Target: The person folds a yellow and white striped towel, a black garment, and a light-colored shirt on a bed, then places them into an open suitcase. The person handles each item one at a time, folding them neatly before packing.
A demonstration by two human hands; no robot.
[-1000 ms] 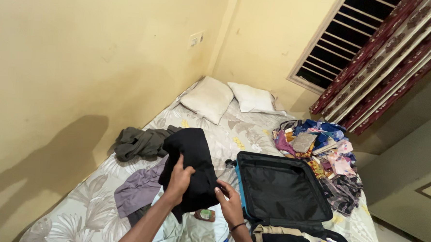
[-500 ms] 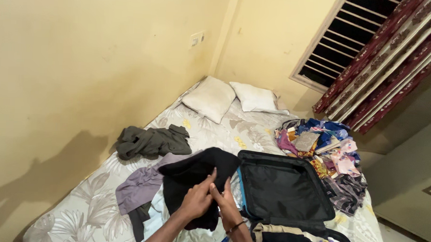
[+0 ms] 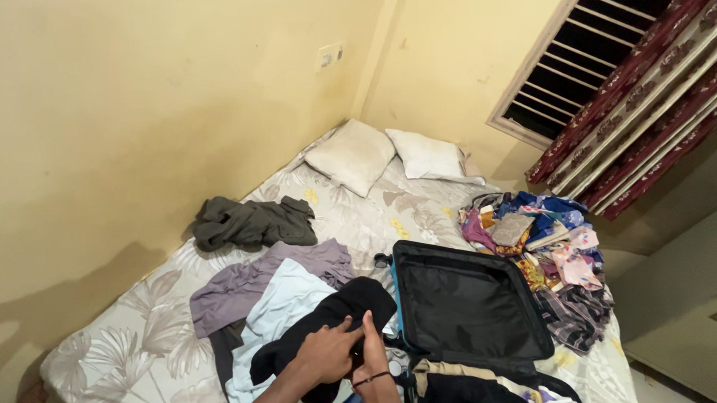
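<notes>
Head camera looks down at our two hands working a black garment [image 3: 333, 321] on a bed [image 3: 126, 352]. Our left hand [image 3: 325, 355] bunches the soft, limp cloth in curled fingers; our right hand [image 3: 374, 355] pinches a fold beside it, thumb pressed to fingertips. The garment lies near the bed's foot, draped over a pale blue cloth [image 3: 285, 307] and touching the open black suitcase [image 3: 467, 307]. We judge the floppy fabric could slide loose and unfold, since only small folds are held. A mauve garment [image 3: 250, 281] and a crumpled grey-green one [image 3: 249, 221] lie further up. The leaf-print sheet looks smooth; two plump white pillows [image 3: 385, 154] sit at the head, and a bright heap of clothes [image 3: 550, 250] lies right.
</notes>
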